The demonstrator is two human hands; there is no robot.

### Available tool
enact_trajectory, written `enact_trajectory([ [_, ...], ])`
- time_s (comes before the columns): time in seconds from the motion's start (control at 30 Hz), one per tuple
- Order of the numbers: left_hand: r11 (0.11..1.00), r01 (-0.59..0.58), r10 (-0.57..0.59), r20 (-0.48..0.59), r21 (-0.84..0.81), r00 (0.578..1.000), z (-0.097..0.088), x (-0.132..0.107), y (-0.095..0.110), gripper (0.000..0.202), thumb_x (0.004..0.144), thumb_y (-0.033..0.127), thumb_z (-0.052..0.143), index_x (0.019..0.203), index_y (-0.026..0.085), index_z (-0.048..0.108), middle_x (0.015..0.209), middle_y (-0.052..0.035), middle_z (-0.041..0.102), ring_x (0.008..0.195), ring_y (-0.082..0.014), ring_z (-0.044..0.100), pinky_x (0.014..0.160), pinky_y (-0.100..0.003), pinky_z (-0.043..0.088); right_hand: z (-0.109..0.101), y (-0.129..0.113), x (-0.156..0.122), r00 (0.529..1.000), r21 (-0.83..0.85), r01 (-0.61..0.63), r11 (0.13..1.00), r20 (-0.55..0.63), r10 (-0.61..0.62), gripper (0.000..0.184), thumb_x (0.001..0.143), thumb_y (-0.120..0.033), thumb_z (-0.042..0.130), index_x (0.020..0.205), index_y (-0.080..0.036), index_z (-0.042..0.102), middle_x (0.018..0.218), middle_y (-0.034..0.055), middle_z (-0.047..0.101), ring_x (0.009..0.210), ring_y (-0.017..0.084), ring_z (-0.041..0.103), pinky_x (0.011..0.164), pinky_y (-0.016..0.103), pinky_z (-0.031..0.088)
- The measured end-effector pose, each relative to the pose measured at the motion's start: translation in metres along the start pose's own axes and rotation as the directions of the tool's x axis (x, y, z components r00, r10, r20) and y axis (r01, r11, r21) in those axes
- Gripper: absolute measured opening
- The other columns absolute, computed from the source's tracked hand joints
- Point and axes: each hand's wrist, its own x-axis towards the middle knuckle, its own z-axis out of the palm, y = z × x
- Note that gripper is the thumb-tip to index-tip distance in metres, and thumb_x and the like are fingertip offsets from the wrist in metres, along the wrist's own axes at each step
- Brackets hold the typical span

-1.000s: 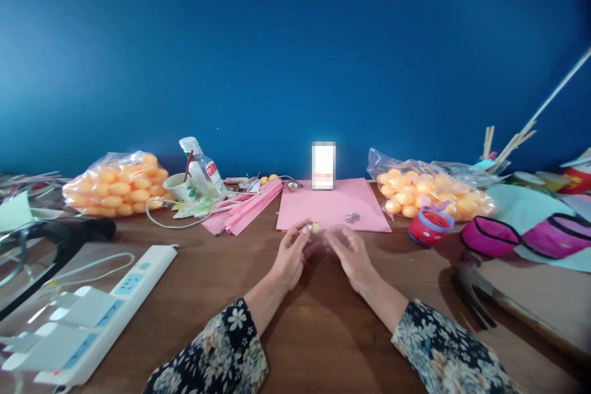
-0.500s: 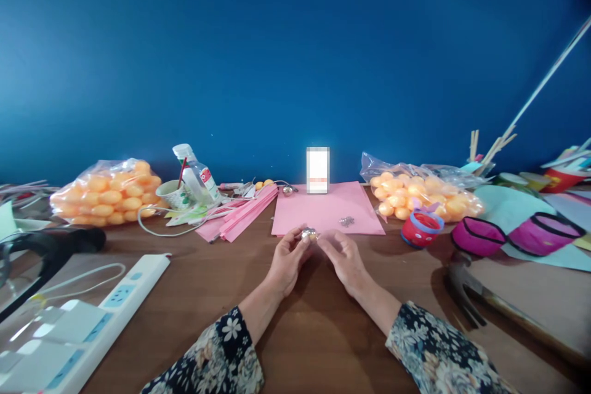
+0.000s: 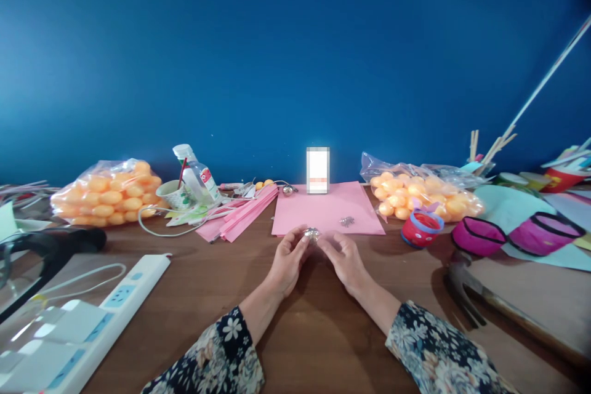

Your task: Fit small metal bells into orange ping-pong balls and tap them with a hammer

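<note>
A small, shiny, rounded silver piece [image 3: 311,234] is held up between both hands, just in front of the pink paper [image 3: 323,206]. My left hand [image 3: 290,258] pinches its left side between thumb and fingers. On the other side, my right hand [image 3: 342,258] has its thumb and fingertips closed together at the piece's right edge. The piece is too small to tell its exact kind. A little cluster of silver bits [image 3: 346,221] lies on the paper beyond my right hand. Farther back, a silver ball [image 3: 287,190] sits near the paper's left corner.
Bags of orange balls stand left [image 3: 111,194] and right [image 3: 415,194]. A red cup [image 3: 421,228], magenta fabric bands [image 3: 478,236] and a claw hammer [image 3: 503,308] lie to the right. Leftward are pink strips [image 3: 247,215], a bottle [image 3: 201,175] and a power strip [image 3: 120,301].
The silver piece has turned slightly and shifted a little to the right between my fingertips. Both arms stay in nearly the same place.
</note>
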Motion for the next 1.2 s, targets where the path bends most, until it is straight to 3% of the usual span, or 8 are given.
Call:
enact_trajectory([
  [0.1,1.000,0.000,0.000,-0.009,0.001,1.000,0.0009,-0.0001,0.0005,0.029,0.069,0.023,0.067,0.097,0.016,0.062,0.098,-0.0059,0.065,0.091,-0.0154,0.059,0.093,-0.035,0.040,0.0002,0.0000,-0.0002,1.000,0.010,-0.011,1.000,0.007,0.011,0.021,0.077,-0.037,0.057,0.079,-0.016,0.061,0.073,0.0019,0.062,0.065,0.014,0.053,0.062,0.025,0.044],
  [1.2,1.000,0.001,-0.001,0.005,0.015,1.000,-0.0036,0.0016,-0.0025,0.032,0.072,0.024,0.064,0.103,0.017,0.059,0.105,-0.0065,0.063,0.097,-0.0166,0.057,0.097,-0.037,0.037,0.0002,-0.0012,-0.0010,1.000,-0.055,-0.006,0.998,0.014,0.006,0.027,0.077,-0.040,0.055,0.080,-0.016,0.065,0.075,0.0035,0.067,0.068,0.016,0.057,0.065,0.027,0.045],
])
